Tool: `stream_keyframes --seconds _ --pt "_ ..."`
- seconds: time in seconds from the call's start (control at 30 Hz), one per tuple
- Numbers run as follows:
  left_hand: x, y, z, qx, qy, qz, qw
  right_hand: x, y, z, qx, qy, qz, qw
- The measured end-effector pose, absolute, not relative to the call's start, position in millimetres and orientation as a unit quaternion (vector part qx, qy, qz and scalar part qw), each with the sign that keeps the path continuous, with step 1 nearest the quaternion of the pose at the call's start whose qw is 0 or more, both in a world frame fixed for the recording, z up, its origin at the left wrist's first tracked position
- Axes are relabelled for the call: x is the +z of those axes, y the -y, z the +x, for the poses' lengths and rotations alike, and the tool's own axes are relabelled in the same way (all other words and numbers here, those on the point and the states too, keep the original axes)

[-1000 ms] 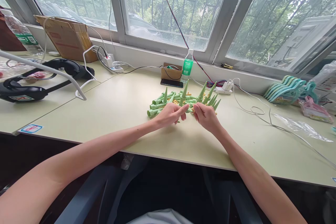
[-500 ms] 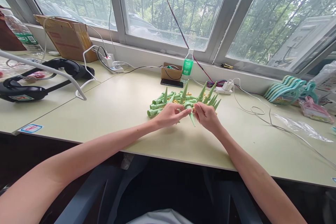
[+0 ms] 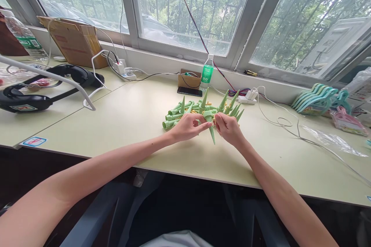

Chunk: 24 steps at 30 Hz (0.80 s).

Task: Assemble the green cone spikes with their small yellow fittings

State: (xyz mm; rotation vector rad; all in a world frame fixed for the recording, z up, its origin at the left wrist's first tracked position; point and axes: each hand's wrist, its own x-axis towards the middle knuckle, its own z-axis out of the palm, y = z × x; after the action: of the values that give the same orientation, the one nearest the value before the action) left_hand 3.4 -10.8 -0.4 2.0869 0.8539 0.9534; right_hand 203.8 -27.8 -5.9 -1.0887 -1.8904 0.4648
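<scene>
A green plastic watering spike (image 3: 212, 134) points downward between my hands, its ribbed collar uppermost. My left hand (image 3: 186, 127) grips it between thumb and fingers. Pinched at the collar's right side by my right hand (image 3: 230, 126) is a small yellow valve piece (image 3: 214, 120), mostly hidden by the fingertips. Just behind the hands lies a heap of green tubes (image 3: 173, 117) and yellow pieces. Several other green spikes (image 3: 223, 101) stand point up among them and to their right.
Behind the heap are a phone (image 3: 189, 91), a small cardboard box (image 3: 185, 79) and a green-labelled bottle (image 3: 207, 70). A black headset (image 3: 26, 98) lies left. White cables (image 3: 285, 123), turquoise plastic items (image 3: 314, 100) and clear wrap (image 3: 333, 139) lie right.
The held spike has tilted a little, its tip now lower and slightly further left. Both hands stay nearly where they were, still gripping.
</scene>
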Motion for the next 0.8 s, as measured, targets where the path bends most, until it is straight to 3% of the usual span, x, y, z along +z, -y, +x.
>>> stream_keyframes --seconds 0.8 --pt "-4.1 8.8 4.9 0.410 -0.301 0.816 0.274 -8.0 25.3 205.5 0.184 0.766 -0.435 0.435"
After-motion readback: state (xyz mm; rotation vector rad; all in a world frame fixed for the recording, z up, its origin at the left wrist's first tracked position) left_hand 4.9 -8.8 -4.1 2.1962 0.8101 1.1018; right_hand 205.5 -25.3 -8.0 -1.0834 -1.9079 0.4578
